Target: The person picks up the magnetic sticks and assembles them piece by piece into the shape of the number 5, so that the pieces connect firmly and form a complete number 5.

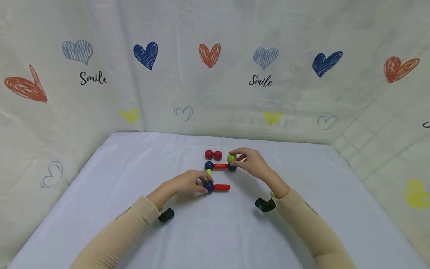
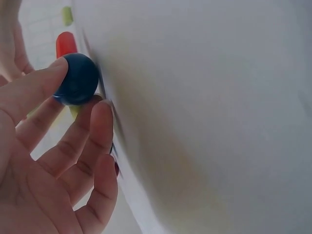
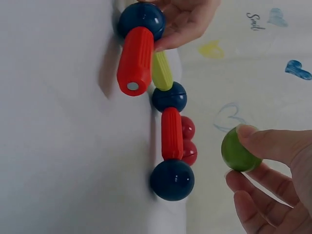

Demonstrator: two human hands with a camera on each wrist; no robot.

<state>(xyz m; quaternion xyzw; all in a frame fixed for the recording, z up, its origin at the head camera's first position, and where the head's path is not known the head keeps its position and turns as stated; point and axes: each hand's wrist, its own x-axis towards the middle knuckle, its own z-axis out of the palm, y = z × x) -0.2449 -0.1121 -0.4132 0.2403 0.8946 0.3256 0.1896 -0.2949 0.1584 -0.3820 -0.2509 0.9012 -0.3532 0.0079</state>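
My left hand (image 1: 189, 182) holds the nearest blue ball (image 2: 78, 80) between thumb and fingers. A red rod (image 1: 222, 187) sticks out to the right of that ball, its metal-tipped end free. From the same ball a yellow-green rod (image 3: 162, 71) leads back to a second blue ball (image 1: 209, 165). Another red rod (image 3: 171, 132) links this one to a third blue ball (image 3: 172, 180) at the right. Between thumb and fingertips my right hand (image 1: 252, 161) pinches a green ball (image 3: 240, 150). It is above the table, apart from the third blue ball.
Two red balls (image 1: 213, 154) lie side by side behind the joined pieces. A small yellow-green piece (image 1: 272, 194) shows partly beside the right cuff. Dark wrist devices (image 1: 265, 204) hang under both forearms. A curtain printed with hearts (image 1: 209, 55) rises behind the white-covered table (image 1: 231, 235).
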